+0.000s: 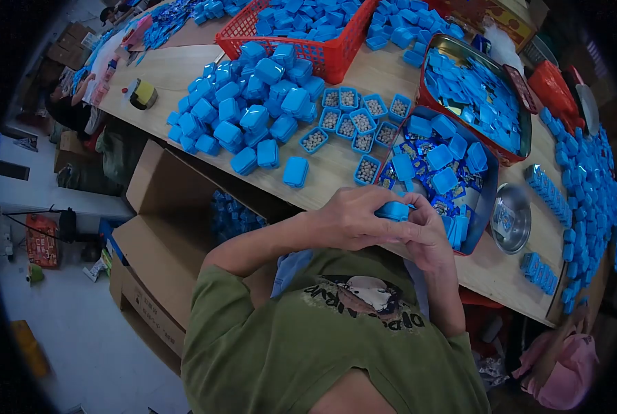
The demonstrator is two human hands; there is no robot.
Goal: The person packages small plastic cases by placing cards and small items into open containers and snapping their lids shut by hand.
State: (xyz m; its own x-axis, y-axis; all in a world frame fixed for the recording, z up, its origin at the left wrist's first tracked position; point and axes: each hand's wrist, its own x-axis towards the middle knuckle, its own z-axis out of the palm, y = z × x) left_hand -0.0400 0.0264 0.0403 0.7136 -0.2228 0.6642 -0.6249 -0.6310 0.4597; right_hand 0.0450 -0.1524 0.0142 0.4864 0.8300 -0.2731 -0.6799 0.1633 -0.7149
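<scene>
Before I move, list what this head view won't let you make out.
All in the head view:
Inside of the held box: hidden by its blue shell and the hands.
Print on the packets: too small.
Carton's lower contents: hidden by the table and left arm.
Red basket's far side: cut off by the top edge.
Thing in the bowl: too blurred to name.

Box [393, 211] between the hands [350, 218], bin [485, 200] just beyond, bowl [513, 228] right; left on the bench [184, 65], a pile of boxes [243, 114], basket [333, 61] behind it!
</scene>
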